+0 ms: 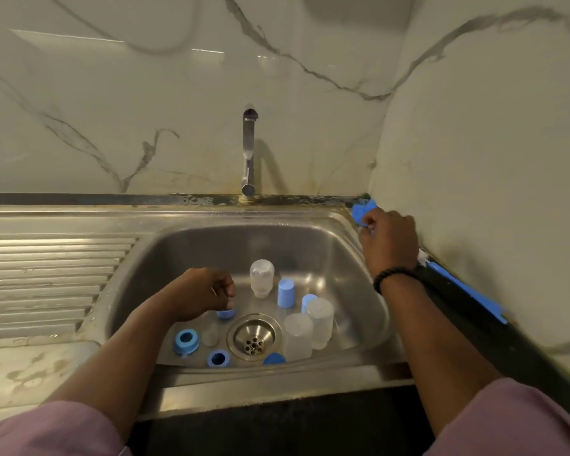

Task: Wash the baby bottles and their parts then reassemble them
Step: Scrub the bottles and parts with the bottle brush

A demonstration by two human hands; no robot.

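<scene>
Blue cloth (pixel 362 212), soft and limp, is pinched by the right hand (pixel 389 238) at the sink's (pixel 310 238) upper-right corner, while the left hand (pixel 204 292) grips a light, likely slippery blue ring (pixel 226 313) mid-basin.

The sink (pixel 343 245) is dull silver steel, its drainer at nine o'clock ribbed in parallel grooves. The wall (pixel 178 103) is glossy white marble with grey veins. The tap (pixel 249 153) is chrome. In the basin, three bottles (pixel 261 277) are frosted clear; the cap (pixel 285 292) at twelve o'clock of the drain (pixel 254 337) is pale blue, and two rings (pixel 186 341) at eight o'clock are brighter blue. The cloth (pixel 362 210) at two o'clock is blue. Both sleeves (pixel 520 419) are pink; the bracelet (pixel 389 274) is black beads. The worktop (pixel 30 363) is cream, mottled.
</scene>
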